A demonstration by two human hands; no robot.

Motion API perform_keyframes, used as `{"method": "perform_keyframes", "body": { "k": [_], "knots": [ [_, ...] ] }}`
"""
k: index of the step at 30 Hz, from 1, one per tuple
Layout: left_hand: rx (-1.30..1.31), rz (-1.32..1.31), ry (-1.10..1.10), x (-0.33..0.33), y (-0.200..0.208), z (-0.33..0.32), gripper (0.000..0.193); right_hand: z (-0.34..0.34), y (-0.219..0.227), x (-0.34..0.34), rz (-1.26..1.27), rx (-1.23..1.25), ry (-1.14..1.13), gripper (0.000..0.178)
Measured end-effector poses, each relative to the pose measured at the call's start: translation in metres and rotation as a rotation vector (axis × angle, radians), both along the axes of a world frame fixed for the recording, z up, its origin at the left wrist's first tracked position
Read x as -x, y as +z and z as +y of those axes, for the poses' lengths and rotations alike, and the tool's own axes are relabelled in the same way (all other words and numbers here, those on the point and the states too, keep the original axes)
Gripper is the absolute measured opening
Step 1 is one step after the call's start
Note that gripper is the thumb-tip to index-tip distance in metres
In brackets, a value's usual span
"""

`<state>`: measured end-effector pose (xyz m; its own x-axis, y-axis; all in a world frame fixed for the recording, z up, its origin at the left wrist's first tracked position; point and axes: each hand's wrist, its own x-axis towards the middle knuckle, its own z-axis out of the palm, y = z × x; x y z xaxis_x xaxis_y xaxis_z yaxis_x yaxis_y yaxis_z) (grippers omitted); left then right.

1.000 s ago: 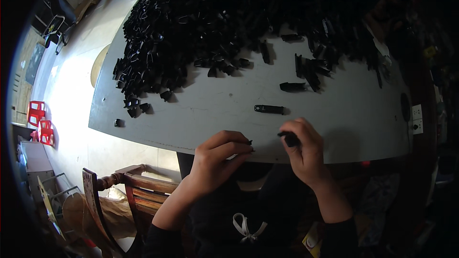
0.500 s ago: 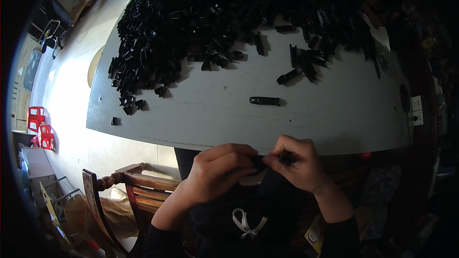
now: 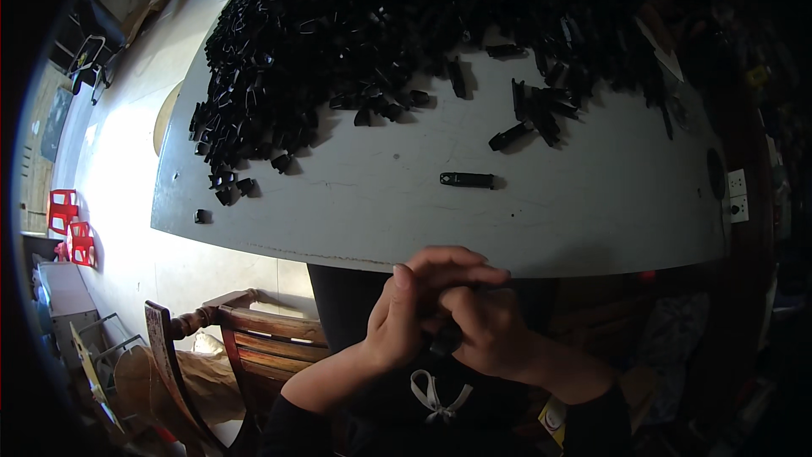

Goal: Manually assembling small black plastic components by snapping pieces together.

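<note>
In front of my body, just off the near table edge, both hands are brought together. The thumb of my left hand points up, and its fingers stretch across the top of the other hand. Curled below them, my right hand grips a small black plastic part, whose lower end shows between the palms. The rest of that part is hidden by fingers. Beyond my hands, a single long black clip-like piece lies flat on the grey table.
A large heap of black plastic pieces covers the far table. A smaller cluster of long black pieces lies right of centre. One small black piece sits near the left corner. A wooden chair stands at left, with red stools beyond.
My hands have closed together and turned. The left fingers now reach over the right hand, with its thumb raised. The dark piece that poked from my right fist no longer shows there.
</note>
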<state>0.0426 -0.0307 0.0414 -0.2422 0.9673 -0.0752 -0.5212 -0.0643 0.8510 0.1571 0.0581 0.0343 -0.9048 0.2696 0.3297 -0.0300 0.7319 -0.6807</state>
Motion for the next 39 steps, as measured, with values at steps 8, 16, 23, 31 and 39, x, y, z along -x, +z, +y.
{"method": "perform_keyframes", "body": {
  "k": [8, 16, 23, 31, 39],
  "knots": [
    [0.089, 0.179, -0.024, -0.003, 0.002, -0.004, 0.094, 0.006, 0.004, 0.007, 0.042, 0.079, 0.004, 0.025],
    [0.139, 1.183, 0.586, 0.103, -0.044, 0.04, 0.022, 0.144, -0.002, 0.031, -0.359, -0.478, -0.322, 0.054],
    [0.477, 1.547, 0.6, 0.134, -0.039, 0.074, 0.013, 0.151, -0.004, 0.042, -0.153, -0.558, -0.325, 0.025],
    [0.26, 1.305, 0.444, 0.115, -0.028, 0.05, 0.023, 0.111, -0.012, 0.029, -0.138, -0.337, -0.243, 0.047],
    [0.022, 0.423, 0.29, 0.068, -0.037, 0.008, 0.016, 0.098, -0.018, 0.036, -0.227, -0.433, -0.165, 0.028]
  ]
}}
